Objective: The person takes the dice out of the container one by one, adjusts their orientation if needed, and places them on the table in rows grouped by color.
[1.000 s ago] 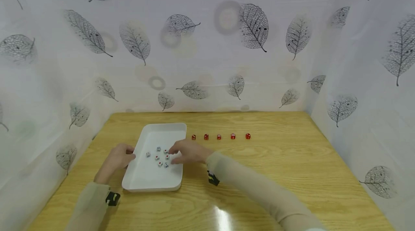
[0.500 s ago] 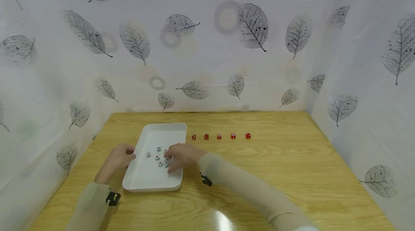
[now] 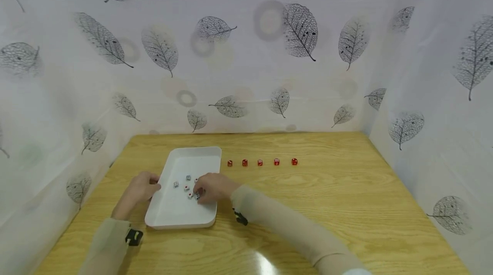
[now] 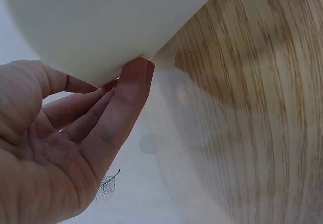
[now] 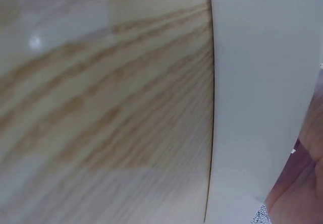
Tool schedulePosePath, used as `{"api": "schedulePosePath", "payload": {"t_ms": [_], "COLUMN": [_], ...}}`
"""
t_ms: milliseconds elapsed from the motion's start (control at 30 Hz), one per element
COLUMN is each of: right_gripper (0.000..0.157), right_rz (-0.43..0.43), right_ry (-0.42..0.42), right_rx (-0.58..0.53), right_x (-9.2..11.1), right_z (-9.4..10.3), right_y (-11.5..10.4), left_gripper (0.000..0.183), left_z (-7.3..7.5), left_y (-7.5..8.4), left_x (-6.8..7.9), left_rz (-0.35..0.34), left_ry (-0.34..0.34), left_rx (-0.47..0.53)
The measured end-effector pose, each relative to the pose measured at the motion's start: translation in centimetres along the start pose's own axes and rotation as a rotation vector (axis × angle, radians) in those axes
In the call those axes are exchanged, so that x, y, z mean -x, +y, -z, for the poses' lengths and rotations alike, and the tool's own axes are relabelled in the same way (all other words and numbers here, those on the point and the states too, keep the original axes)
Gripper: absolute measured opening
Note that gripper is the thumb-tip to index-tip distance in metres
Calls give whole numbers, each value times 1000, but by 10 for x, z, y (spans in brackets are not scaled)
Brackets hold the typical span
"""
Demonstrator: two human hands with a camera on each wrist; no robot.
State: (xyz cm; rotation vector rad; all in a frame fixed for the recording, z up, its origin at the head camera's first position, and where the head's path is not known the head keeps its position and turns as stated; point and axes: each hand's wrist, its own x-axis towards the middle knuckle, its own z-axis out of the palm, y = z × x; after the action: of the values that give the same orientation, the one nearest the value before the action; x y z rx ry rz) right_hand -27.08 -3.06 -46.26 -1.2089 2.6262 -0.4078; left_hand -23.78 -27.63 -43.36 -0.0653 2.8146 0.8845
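Note:
A white tray [image 3: 177, 216] lies on the left part of the table. My left hand [image 3: 139, 188] pinches its left edge; the left wrist view has the fingers and thumb of this hand [image 4: 75, 133] on the tray's wall [image 4: 106, 22]. Several small white dice sit inside, among them a die [image 3: 176, 184] at the left and a die [image 3: 186, 188] near the middle. Over the right side of the cluster is my right hand [image 3: 215, 187], fingers bent down among the dice. It covers some of them, and whether it grips one is hidden. Beyond the tray wall [image 5: 257, 82], the right wrist view catches only part of this hand [image 5: 305, 183].
To the tray's right, several red dice stand in a spaced row, from the nearest red die [image 3: 230, 163] to the farthest red die [image 3: 294, 161]. The wooden table [image 3: 327, 198] is enclosed by a leaf-patterned white curtain [image 3: 246, 73] at back and sides.
My right hand has shifted slightly left and down, its fingers drawing closer together over the white dice and covering more of them. The left hand and tray have not moved.

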Motion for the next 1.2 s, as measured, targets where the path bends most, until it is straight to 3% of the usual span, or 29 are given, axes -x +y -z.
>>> {"api": "schedulePosePath", "payload": {"t_ms": [267,433,733,900,1200], "right_gripper": [16,15,21,23,20], "right_rz": [13,18,77,31,-34], "right_ry": [14,48,244,325,394], "right_rx": [-19,-89,-226,-224,-272], "right_x": [5,8,25,35,53], "right_z": [3,6,18,22,26], "right_y": [0,2,18,30,52], "left_gripper": [38,37,38,38,38], "left_z": [-2,-3,-4,-4,-4], "left_y": [-1,-2,-2,-4,-4], "left_x": [0,1,0,-2,-3], "left_rz": [4,-5,11,21,-1], "left_ry": [1,5,-6,-6,1], "left_rx": [-3,1,2,2,-2]}}
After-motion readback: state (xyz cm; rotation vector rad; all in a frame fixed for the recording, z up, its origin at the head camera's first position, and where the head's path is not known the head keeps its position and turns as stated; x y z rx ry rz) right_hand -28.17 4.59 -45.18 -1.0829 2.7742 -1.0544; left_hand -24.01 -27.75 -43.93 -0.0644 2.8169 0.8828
